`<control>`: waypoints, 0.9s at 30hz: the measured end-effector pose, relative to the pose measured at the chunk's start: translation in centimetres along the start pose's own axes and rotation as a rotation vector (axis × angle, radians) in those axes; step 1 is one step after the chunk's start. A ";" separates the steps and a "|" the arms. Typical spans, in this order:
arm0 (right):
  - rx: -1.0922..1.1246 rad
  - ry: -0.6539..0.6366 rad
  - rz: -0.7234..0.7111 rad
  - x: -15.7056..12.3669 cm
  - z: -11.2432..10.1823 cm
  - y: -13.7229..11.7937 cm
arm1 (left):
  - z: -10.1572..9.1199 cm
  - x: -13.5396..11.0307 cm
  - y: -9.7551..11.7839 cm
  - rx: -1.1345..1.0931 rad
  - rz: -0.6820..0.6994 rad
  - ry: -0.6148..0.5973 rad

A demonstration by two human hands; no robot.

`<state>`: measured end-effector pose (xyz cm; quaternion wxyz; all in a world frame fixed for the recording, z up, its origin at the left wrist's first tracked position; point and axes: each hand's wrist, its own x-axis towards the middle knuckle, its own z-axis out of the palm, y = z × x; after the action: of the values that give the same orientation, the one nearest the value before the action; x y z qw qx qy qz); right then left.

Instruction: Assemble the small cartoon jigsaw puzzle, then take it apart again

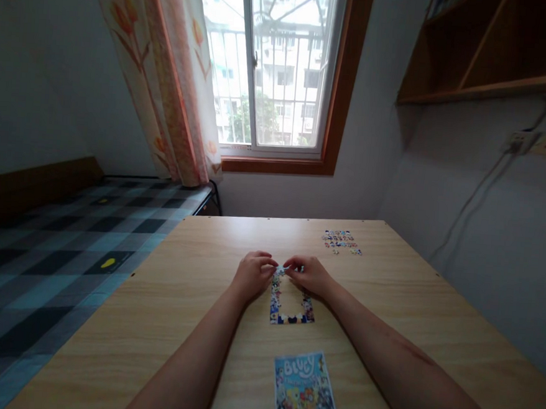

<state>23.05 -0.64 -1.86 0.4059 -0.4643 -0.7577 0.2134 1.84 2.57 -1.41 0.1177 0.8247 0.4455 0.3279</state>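
On the wooden table lies the border of a jigsaw puzzle (275,304), a rectangle of joined pieces around a bare middle. My left hand (255,277) is at its top left corner, thumb and forefinger pinched at the edge. From the other side my right hand (310,275) pinches at the same top edge and covers the upper right of the border. A small pale blue puzzle piece (281,269) shows between the fingertips of both hands. Nearer to me is a picture card (307,387) marked "Bluey", lying flat.
Loose puzzle pieces (340,238) lie in rows at the table's far right. The table (190,323) borders a bed with a checked cover (88,241) on the left. A shelf (491,83) and a cable (469,206) are on the right wall; a window (286,74) is ahead.
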 end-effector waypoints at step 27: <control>-0.117 0.009 -0.126 -0.2 0.2 0.2 | -0.5 0.2 0.8 0.000 0.114 -0.139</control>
<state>23.04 -0.74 -2.16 0.3940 -0.4397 -0.7948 0.1407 2.13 2.22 -0.60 0.1295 0.8696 0.3884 0.2760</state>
